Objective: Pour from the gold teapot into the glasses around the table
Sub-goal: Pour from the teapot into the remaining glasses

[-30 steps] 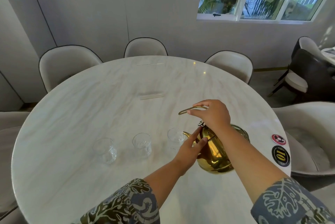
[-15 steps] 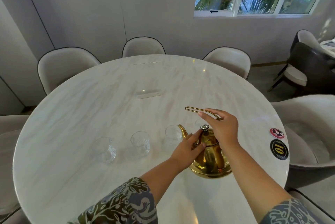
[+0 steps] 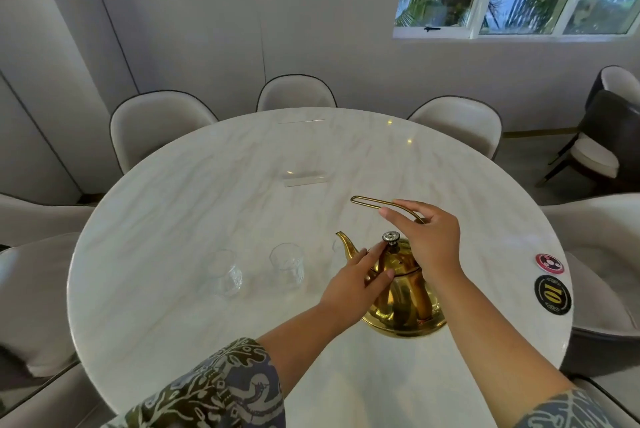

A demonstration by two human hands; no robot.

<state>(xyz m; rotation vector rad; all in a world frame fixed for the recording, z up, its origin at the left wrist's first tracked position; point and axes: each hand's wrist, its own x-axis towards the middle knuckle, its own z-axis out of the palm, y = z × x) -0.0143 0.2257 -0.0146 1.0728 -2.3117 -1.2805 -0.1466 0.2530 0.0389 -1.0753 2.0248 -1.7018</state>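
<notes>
Teapot [image 3: 403, 299] in gold stands upright on the marble table [image 3: 173, 254], at the near right part, between both hands. The right hand [image 3: 427, 242] is closed around the thin wire handle [image 3: 367, 201] above the pot. The left hand [image 3: 356, 283] is open, its fingers resting flat on the pot's shoulder and one fingertip touching the lid knob [image 3: 390, 237]. Compared with half a second before, the pot sits more level and the spout [image 3: 346, 245] points more upward. The body is shiny and round, with a curved spout toward two clear glasses [image 3: 256, 270] at the left; a third glass is mostly hidden behind the spout.
</notes>
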